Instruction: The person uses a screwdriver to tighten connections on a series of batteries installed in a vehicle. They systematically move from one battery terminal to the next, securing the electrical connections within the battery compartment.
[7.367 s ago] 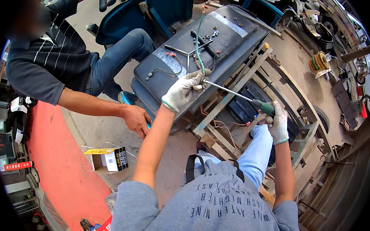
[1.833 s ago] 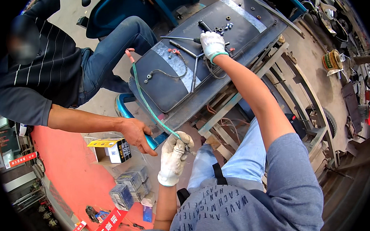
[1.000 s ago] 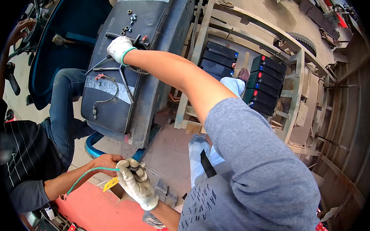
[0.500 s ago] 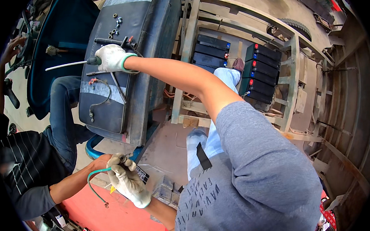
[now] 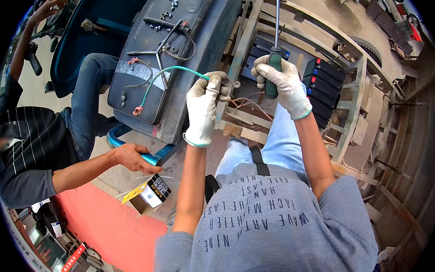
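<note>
My gloved left hand [image 5: 208, 99] is closed on the end of a green cable [image 5: 173, 67], which arches over the black seat cushion [image 5: 135, 101] to a red terminal [image 5: 137, 111]. To its right, my gloved right hand [image 5: 279, 82] grips a screwdriver [image 5: 275, 62] by its green handle, with the long shaft pointing away from me. On the cushion lie several nuts [image 5: 170, 7], a three-armed socket wrench [image 5: 157, 54], a black bar [image 5: 158, 21] and dark cables with terminals [image 5: 149, 73].
A rusty metal frame [image 5: 349, 85] holds black batteries [image 5: 322, 99] beside my legs. A co-worker [image 5: 34, 152] sits at left, a hand [image 5: 134, 156] on a blue tube [image 5: 154, 157]. A yellow-topped carton [image 5: 146, 192] and red mat [image 5: 104, 232] lie below. A tyre [image 5: 359, 47] stands behind the frame.
My right hand has drawn back from the cushion with the screwdriver, now turned to point away from me. My left hand has risen with the green cable to beside it. The view has shifted.
</note>
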`<state>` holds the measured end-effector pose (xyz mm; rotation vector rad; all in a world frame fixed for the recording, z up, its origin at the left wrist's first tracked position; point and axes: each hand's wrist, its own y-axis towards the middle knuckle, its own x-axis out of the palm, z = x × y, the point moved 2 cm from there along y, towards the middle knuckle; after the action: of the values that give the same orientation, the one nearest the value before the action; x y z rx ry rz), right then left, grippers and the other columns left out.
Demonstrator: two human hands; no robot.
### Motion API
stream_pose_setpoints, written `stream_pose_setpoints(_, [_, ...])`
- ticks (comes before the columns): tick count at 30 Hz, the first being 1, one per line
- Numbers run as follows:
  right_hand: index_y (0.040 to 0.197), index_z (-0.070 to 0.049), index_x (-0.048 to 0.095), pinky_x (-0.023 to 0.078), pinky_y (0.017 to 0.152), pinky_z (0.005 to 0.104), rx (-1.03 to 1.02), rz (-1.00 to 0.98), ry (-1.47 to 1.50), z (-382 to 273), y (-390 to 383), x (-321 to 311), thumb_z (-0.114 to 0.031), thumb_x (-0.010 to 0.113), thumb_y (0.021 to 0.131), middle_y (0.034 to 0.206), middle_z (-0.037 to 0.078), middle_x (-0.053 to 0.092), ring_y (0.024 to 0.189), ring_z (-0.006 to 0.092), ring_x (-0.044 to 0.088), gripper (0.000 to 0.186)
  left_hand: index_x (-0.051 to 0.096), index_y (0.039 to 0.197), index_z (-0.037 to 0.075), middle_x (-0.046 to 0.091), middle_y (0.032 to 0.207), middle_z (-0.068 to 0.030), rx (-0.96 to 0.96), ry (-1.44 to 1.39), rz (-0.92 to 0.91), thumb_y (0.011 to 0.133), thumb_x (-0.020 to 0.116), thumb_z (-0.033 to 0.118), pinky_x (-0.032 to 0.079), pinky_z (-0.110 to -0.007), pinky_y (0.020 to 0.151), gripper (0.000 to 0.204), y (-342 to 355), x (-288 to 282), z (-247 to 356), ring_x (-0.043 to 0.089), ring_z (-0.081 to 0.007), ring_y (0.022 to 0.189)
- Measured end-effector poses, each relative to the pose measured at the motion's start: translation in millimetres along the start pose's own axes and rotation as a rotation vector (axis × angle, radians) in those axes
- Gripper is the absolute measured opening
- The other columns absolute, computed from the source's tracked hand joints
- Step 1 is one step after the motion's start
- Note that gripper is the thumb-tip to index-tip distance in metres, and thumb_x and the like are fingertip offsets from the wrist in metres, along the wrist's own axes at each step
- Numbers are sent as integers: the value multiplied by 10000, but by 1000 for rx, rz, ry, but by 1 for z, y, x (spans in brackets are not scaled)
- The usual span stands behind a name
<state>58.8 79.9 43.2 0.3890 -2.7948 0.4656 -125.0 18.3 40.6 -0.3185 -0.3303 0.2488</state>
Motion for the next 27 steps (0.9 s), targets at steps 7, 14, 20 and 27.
stream_pose_setpoints(7, [869, -27, 599, 450, 512, 204, -23, 139, -213, -12, -46, -20, -190, 667, 842, 688, 27, 605, 553, 69, 539, 178, 604, 987, 5, 611, 761, -11, -15, 116, -41, 894, 616, 201, 474, -175, 542, 217, 2, 47, -22, 544, -47, 607])
stream_pose_setpoints(14, [837, -24, 593, 445, 502, 200, -45, 255, -420, -9, -61, -32, -198, 637, 855, 661, 18, 614, 546, 55, 539, 181, 615, 971, 3, 627, 788, -27, 4, 175, -173, 891, 620, 199, 497, -197, 595, 212, -5, 74, -29, 581, -63, 653])
stream_pose_setpoints(20, [871, -8, 601, 491, 654, 270, -184, 359, -601, 3, -68, -49, -198, 665, 805, 740, 60, 638, 688, 124, 606, 211, 606, 948, 1, 629, 824, -32, 172, 226, -281, 887, 613, 157, 508, -232, 685, 168, 0, 94, -47, 597, -88, 749])
stream_pose_setpoints(27, [876, -15, 614, 492, 688, 313, -168, 409, -797, -6, -70, -47, -264, 702, 779, 781, 119, 639, 729, 199, 626, 281, 588, 886, 12, 597, 779, -18, -15, 34, -285, 890, 612, 176, 529, -205, 556, 165, 3, 101, -53, 590, -63, 632])
